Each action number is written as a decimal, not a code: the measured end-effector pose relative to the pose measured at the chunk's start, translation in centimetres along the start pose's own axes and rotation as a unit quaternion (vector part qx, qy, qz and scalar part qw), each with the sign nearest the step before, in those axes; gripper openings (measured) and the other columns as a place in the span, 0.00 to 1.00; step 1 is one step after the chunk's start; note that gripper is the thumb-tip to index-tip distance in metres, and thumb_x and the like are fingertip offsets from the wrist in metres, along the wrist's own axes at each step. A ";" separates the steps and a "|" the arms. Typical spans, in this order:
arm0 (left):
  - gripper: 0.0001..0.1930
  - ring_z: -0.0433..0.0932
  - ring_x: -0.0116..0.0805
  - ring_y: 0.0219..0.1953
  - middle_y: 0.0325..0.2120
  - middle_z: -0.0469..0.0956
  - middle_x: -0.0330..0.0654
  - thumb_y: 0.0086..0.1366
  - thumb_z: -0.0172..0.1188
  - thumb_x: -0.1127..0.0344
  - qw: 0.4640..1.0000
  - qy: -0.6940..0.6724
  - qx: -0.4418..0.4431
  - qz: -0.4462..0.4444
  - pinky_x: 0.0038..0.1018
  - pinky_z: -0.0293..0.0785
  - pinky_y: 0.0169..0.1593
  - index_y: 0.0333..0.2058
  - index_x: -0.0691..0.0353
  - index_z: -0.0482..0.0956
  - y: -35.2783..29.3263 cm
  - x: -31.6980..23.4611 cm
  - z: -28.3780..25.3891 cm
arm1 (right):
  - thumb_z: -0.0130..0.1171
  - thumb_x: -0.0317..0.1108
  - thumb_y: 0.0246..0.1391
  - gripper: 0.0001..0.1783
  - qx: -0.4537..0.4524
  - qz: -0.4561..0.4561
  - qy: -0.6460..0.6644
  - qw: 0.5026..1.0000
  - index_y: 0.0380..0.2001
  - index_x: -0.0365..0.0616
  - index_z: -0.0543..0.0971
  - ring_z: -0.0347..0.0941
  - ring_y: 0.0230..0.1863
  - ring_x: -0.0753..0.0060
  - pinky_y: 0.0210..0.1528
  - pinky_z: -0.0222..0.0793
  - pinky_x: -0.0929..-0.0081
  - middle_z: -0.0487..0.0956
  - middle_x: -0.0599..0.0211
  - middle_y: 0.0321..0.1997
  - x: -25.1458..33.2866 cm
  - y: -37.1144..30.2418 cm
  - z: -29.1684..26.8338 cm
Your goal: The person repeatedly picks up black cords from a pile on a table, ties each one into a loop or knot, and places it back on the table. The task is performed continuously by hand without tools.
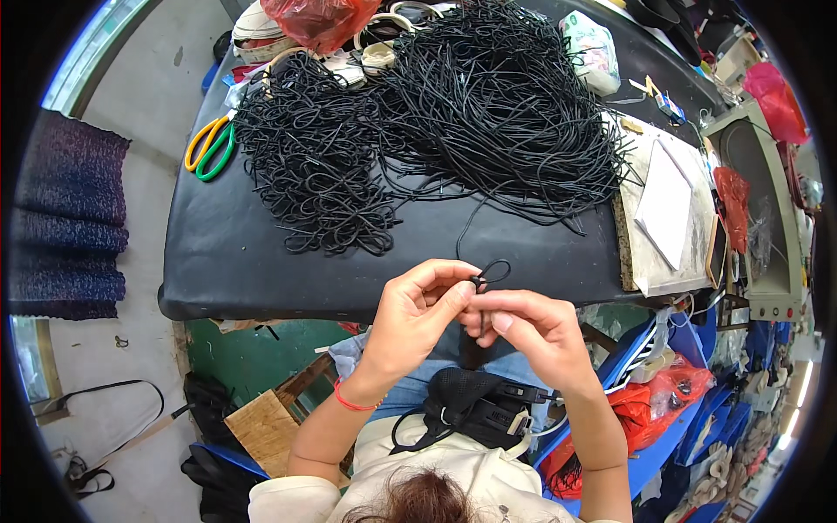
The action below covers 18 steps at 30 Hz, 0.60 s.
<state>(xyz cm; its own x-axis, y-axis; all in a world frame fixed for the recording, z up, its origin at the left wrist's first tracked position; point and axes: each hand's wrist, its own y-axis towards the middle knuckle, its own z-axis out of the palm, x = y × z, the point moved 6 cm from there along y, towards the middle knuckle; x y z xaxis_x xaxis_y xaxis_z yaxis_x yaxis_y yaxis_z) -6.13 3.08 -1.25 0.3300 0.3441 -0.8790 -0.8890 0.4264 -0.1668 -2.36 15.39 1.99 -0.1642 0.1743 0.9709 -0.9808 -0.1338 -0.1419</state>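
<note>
Just in front of the table's near edge, my left hand (pixel 427 307) pinches a thin black cord (pixel 498 271) between thumb and fingertips. A small loop of that cord sticks up to the right of the pinch, and one end trails up onto the table. Close against it, my right hand (pixel 527 329) has its fingers drawn together at the cord's lower part, though the exact grip is partly hidden. Beyond my hands lie a pile of looped, knotted black cords (pixel 318 157) at the left and a larger heap of loose black cords (pixel 514 105) at the right.
Scissors (pixel 210 148) with one yellow and one green handle lie at the black table's (pixel 253 270) left edge. On the right a white sheet (pixel 666 205) rests on a board (pixel 636 261). A red plastic bag (pixel 323 22) and a tissue pack (pixel 593 52) sit at the back.
</note>
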 end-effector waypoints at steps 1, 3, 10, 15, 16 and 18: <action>0.09 0.75 0.24 0.32 0.32 0.77 0.44 0.61 0.54 0.73 1.000 -0.020 0.000 -0.007 0.20 0.74 0.36 0.40 0.68 0.73 0.0 0.1 -0.1 | 0.53 0.24 0.53 0.09 -0.008 0.008 -0.009 1.000 0.39 0.36 0.77 0.72 0.30 0.85 0.31 0.69 0.85 0.78 0.68 0.33 -0.2 0.0 -0.2; 0.08 0.76 0.25 0.33 0.32 0.77 0.44 0.61 0.55 0.74 0.999 -0.035 -0.010 -0.004 0.20 0.74 0.37 0.38 0.68 0.73 -0.1 0.1 -0.2 | 0.54 0.25 0.54 0.08 -0.024 0.022 -0.028 0.999 0.37 0.36 0.76 0.72 0.30 0.85 0.32 0.68 0.86 0.78 0.68 0.31 -0.4 0.0 -0.5; 0.09 0.75 0.24 0.36 0.33 0.76 0.42 0.57 0.57 0.78 0.990 -0.032 -0.090 0.101 0.20 0.74 0.40 0.38 0.69 0.72 -0.9 0.7 0.5 | 0.59 0.30 0.51 0.07 -0.156 -0.015 -0.145 0.977 0.27 0.37 0.74 0.69 0.28 0.89 0.27 0.63 0.90 0.77 0.70 0.26 -0.7 0.0 -1.0; 0.16 0.75 0.24 0.35 0.32 0.77 0.43 0.55 0.59 0.77 0.986 0.056 -0.081 0.132 0.20 0.73 0.40 0.42 0.67 0.65 -1.2 -0.2 0.4 | 0.64 0.33 0.46 0.12 -0.175 -0.047 -0.132 0.974 0.30 0.38 0.74 0.60 0.23 0.90 0.22 0.56 0.91 0.72 0.74 0.28 -0.7 0.6 -1.4; 0.17 0.75 0.24 0.35 0.32 0.77 0.44 0.55 0.59 0.77 0.989 0.067 -0.057 0.117 0.20 0.72 0.40 0.43 0.67 0.65 -1.1 -0.2 0.3 | 0.65 0.33 0.45 0.13 -0.182 -0.053 -0.138 0.972 0.32 0.39 0.74 0.58 0.23 0.89 0.22 0.54 0.90 0.71 0.74 0.29 -0.6 0.8 -1.9; 0.20 0.77 0.26 0.33 0.31 0.78 0.45 0.54 0.59 0.76 0.987 0.132 -0.027 0.087 0.21 0.72 0.38 0.45 0.65 0.63 -0.9 -0.3 0.2 | 0.65 0.34 0.45 0.18 -0.108 -0.042 -0.245 0.962 0.40 0.41 0.76 0.59 0.28 0.87 0.25 0.57 0.86 0.69 0.74 0.32 0.0 1.2 -1.6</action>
<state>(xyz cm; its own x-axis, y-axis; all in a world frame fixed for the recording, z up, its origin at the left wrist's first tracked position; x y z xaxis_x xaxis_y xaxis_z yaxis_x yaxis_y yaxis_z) -5.34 2.77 -0.78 0.0835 0.1752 -0.9810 -0.9428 0.3327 -0.0208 -3.67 16.80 1.54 -0.0655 -0.3130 0.9475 -0.9962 0.0760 -0.0437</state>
